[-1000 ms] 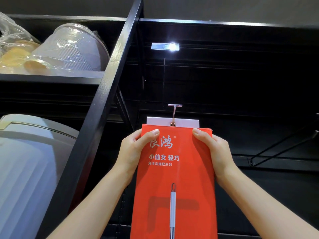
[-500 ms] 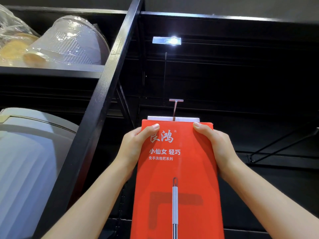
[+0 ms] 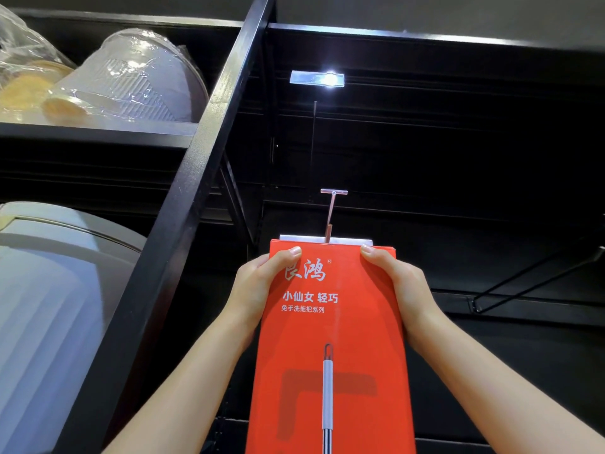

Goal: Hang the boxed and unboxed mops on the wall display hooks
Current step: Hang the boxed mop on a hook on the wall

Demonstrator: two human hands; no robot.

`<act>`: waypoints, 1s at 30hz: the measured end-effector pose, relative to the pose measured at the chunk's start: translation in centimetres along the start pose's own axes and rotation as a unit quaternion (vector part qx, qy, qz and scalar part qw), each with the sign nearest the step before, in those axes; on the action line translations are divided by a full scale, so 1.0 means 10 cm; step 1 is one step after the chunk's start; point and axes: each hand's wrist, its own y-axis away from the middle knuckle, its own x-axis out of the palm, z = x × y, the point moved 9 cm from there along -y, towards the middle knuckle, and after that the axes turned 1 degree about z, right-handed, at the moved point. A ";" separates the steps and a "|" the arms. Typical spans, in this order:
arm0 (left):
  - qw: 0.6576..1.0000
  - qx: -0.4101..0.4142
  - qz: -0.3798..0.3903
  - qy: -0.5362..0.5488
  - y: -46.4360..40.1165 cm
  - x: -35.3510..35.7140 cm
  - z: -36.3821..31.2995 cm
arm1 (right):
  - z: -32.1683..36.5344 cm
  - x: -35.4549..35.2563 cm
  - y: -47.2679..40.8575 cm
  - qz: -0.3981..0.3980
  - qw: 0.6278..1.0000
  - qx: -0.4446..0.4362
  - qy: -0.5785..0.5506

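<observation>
Both bare hands raised, clamped on the top corners of the red mop box (image 3: 330,339).

Left hand (image 3: 258,286) at centre frame, thumb laid flat across the upper left corner, remaining fingers hidden behind. Right hand (image 3: 397,283) mirrored on the upper right corner, thumb tip at the top edge, palm against the side. Forearms bare, rising from the lower left and lower right of the frame, converging upward toward the wrists, both wrists fairly straight.

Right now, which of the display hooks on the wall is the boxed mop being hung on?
The copper-coloured hook directly above the red box, held by both hands; the black wire hook on the right is bare.
</observation>
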 end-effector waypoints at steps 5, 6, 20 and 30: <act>1.000 -0.011 -0.009 -0.006 -0.07 -0.04 0.09 | -0.12 -0.01 -0.07 -0.006 1.000 0.011 -0.005; 1.000 -0.013 -0.014 -0.003 -0.08 -0.06 0.11 | -0.14 0.00 -0.09 -0.007 1.000 0.013 -0.006; 0.999 -0.019 -0.033 -0.008 -0.25 -0.13 0.40 | -0.44 -0.05 -0.30 -0.012 1.000 0.025 -0.006; 0.999 -0.018 -0.037 -0.005 -0.36 -0.15 0.54 | -0.68 -0.08 -0.42 -0.020 0.999 0.028 -0.014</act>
